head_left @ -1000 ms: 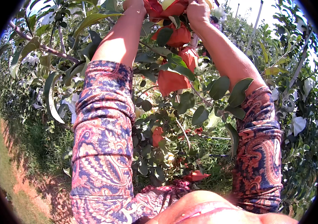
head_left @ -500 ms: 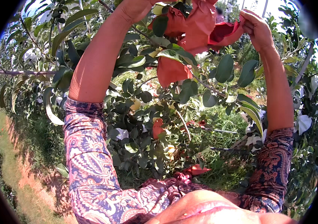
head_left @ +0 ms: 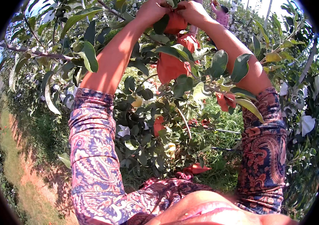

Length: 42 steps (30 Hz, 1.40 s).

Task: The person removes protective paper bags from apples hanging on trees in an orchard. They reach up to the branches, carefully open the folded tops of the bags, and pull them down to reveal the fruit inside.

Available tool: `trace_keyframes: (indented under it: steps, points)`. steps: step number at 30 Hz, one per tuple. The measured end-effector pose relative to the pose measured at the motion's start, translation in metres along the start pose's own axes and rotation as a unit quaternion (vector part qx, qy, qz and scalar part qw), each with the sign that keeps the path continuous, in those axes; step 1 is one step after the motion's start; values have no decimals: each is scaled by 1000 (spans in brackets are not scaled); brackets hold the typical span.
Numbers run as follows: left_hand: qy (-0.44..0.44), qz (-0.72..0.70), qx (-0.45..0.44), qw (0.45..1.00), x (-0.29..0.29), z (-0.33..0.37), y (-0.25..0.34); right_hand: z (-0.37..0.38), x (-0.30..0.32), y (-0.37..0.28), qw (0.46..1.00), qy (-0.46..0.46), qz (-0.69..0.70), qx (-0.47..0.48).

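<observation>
1. In the head view, your left hand (head_left: 152, 14) and right hand (head_left: 194, 12) come together at the upper rim, fingers bent inward at the top of a red bag (head_left: 175, 24). Foliage and the picture's edge cover part of your fingertips, so you cannot tell whether either hand is pinching the bag or merely touching it.
2. That bag hangs directly below and between your hands; its top is hidden, and a dark leaf (head_left: 161, 24) overlaps its left side.
3. Just below the grip is a second red bag (head_left: 189, 42), partly covered by leaves; under it a larger red bag (head_left: 168, 69) hangs, papery, creased and slack.
4. Below and right of the grip, a crumpled red scrap (head_left: 226, 101) sits among leaves near your right forearm (head_left: 234, 48).
5. Farther below, a pale yellow fruit (head_left: 137, 102) shows, rounded and half screened by foliage.
6. Your paisley sleeves (head_left: 94, 150) are bunched in soft folds.
7. Beyond your right hand, a person (head_left: 222, 18) in a checked pinkish top is small and partly cut off.
</observation>
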State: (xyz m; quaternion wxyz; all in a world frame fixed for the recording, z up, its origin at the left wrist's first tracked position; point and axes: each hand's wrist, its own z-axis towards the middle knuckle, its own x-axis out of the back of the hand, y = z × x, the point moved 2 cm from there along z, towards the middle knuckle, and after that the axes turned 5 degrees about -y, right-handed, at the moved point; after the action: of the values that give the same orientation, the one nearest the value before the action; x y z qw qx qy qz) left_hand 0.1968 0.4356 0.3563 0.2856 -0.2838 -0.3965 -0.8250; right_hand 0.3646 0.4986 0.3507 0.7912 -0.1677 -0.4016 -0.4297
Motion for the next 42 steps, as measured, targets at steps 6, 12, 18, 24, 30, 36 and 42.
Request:
trace_keyframes:
  steps: [6, 12, 18, 24, 30, 36, 42]
  points:
    - [123, -57, -175, 975, -17, 31, -64, 0, -14, -36, 976, 132, 151, -89]
    - [107, -134, -188, 967, -13, 29, -54, 14, -59, 31, 915, 220, 324, -95]
    - [92, -103, -265, 954, -8, 19, -50, 16, -50, 2, 848, 190, 473, -145]
    - [82, -127, -198, 969, -15, 21, -47, 13, -52, -7, 808, 194, 530, -168]
    - [150, -270, 21, 951, -13, 31, -63, 0, -51, -8, 746, 213, 597, -203]
    - [210, 15, 31, 977, -8, 39, -115, -22, -51, -15, 630, 188, 708, -258]
    - [267, -162, 26, 950, -7, 35, -121, -37, -49, -17, 561, 68, 767, -304]
